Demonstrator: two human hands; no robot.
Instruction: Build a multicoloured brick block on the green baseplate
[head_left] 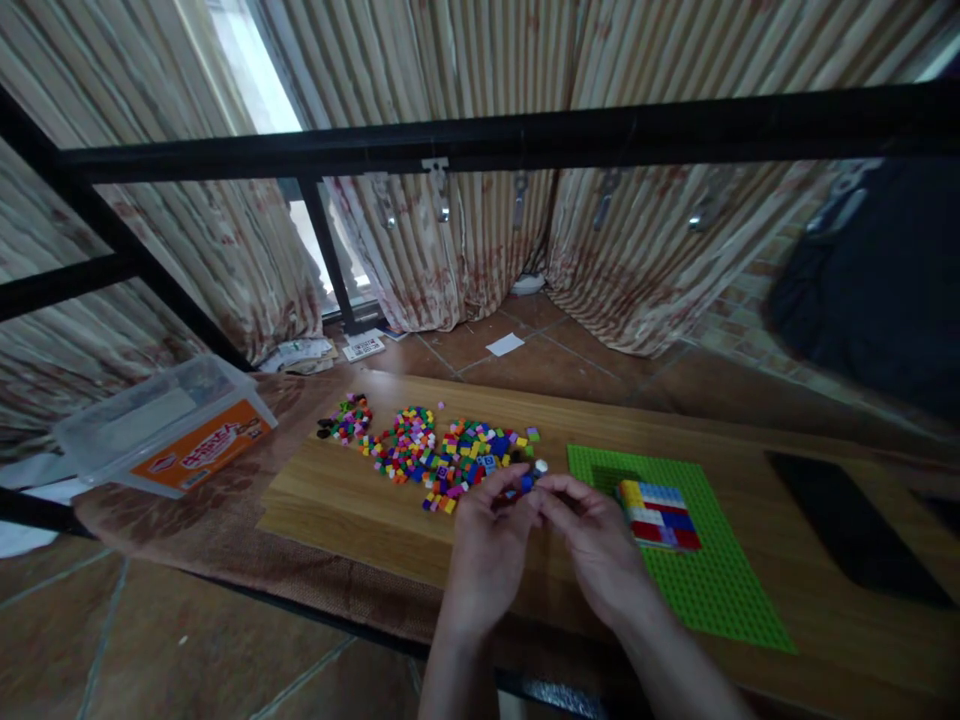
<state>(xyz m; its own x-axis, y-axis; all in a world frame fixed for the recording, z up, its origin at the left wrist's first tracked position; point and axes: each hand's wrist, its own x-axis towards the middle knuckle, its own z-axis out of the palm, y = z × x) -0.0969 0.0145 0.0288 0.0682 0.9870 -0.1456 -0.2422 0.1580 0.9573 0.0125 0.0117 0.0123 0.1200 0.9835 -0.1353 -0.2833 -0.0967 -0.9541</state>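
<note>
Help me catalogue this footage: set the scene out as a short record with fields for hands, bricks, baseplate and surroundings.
Left hand: fingertips at a small blue piece
Right hand: fingertips close to the left's, at the same piece
Grip: which hand holds the piece cannot be told
Loose bricks: many colours, spread on the board
Baseplate: green, on the board, with joined bricks on it
Tub: clear, orange label, left of the board
Background: curtains behind a black rail

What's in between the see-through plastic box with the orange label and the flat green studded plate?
In the head view: a heap of small many-coloured plastic bricks on the brown wooden board, then the left hand and right hand.
</note>
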